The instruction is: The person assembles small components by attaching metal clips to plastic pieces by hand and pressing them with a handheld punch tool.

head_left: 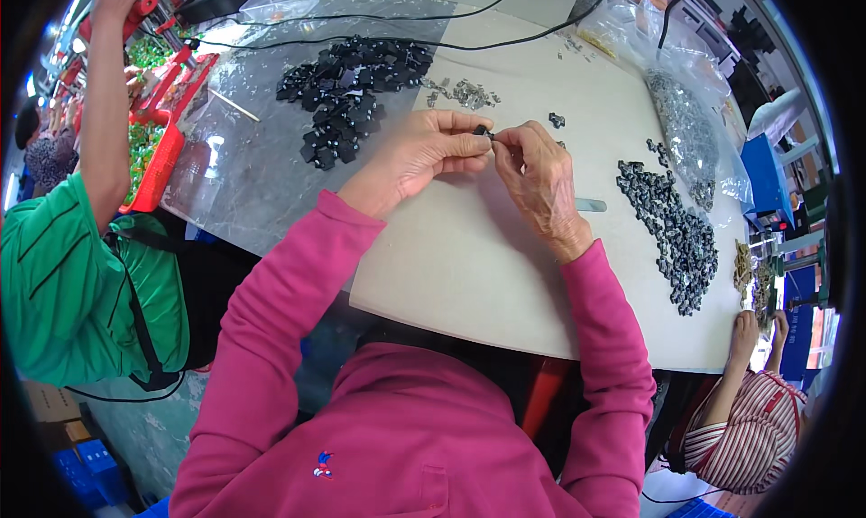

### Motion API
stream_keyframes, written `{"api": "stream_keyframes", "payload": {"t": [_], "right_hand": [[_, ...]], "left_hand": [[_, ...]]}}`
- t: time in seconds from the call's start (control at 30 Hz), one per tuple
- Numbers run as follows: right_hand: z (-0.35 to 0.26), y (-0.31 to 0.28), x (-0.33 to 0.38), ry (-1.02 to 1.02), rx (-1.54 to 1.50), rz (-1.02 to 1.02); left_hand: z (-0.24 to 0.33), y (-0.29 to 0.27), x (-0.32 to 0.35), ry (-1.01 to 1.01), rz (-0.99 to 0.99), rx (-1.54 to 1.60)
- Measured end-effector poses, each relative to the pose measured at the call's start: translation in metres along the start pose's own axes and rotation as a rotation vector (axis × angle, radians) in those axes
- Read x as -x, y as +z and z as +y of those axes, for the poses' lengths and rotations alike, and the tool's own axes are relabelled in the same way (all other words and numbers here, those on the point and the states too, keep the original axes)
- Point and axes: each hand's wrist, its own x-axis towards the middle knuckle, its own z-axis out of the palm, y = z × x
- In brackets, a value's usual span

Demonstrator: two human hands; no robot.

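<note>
Over the table's middle, my left hand point(435, 150) pinches a small black plastic part point(481, 131) between thumb and fingers. My right hand point(541, 171) meets it from the right. Its thumb and forefinger are closed at the part's edge, on something too small to make out. Beyond my left hand lies a heap of black square plastic pieces point(356, 85), many with a shiny metal spot. Small metal pieces point(471, 94) are scattered past my fingertips. A few dark small parts point(557, 119) sit just beyond my right hand.
A pile of small black parts point(672, 238) spreads at the right, below a clear plastic bag point(690, 126) of small pieces. A flat metal strip point(591, 205) lies by my right wrist. Black cables point(433, 43) cross the far side. Co-workers sit at left, near a red basket point(158, 162), and right.
</note>
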Motion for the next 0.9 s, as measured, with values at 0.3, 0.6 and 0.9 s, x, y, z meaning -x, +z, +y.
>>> {"api": "stream_keyframes", "payload": {"t": [0.3,0.6,0.9], "right_hand": [[0.002,0.005,0.003,-0.080,0.063,0.002],[0.004,0.006,0.005,-0.046,0.091,0.014],[-0.005,-0.010,-0.006,0.673,-0.476,-0.130]], "left_hand": [[-0.001,0.003,0.000,0.003,0.028,-0.093],[-0.004,0.004,0.000,0.035,0.030,-0.096],[0.001,0.006,0.003,0.033,0.082,0.024]]}}
